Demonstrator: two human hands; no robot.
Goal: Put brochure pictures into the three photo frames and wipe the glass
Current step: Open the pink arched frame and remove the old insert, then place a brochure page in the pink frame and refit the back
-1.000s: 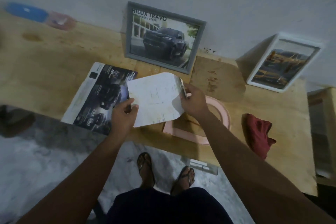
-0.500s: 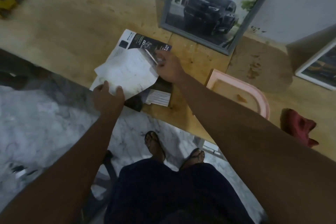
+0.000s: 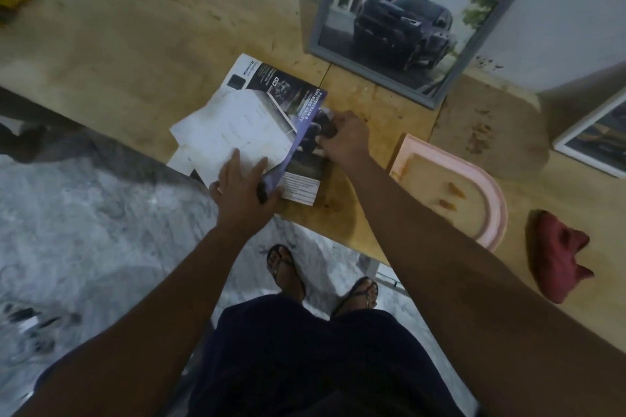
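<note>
Well, from my head camera I look down at a wooden table [image 3: 118, 44]. The brochure [image 3: 271, 81] lies in the middle of the picture, close to the near edge of the table. A white sheet [image 3: 233, 129] lies on top of it, on its left part. My left hand [image 3: 242, 191] rests flat on the low end of the white sheet, with the fingers straight and a little spread. My right hand [image 3: 342, 140] is on the right side of the brochure. Its fingers are curled and grip a dark page there. One purple page edge is bent up between my two hands.

At the top, right of the middle, a grey frame [image 3: 321, 10] leans on the wall with a picture of a dark truck in it. At the right edge a white frame [image 3: 589, 161] leans too, with a picture inside, but it is cut off. Right of my right arm, a pink frame [image 3: 496, 213] lies flat on the table, and I see bare wood through it. A red cloth [image 3: 555, 257] lies crumpled just right of the pink frame, low on the right. My two feet show at the bottom, on the floor.
</note>
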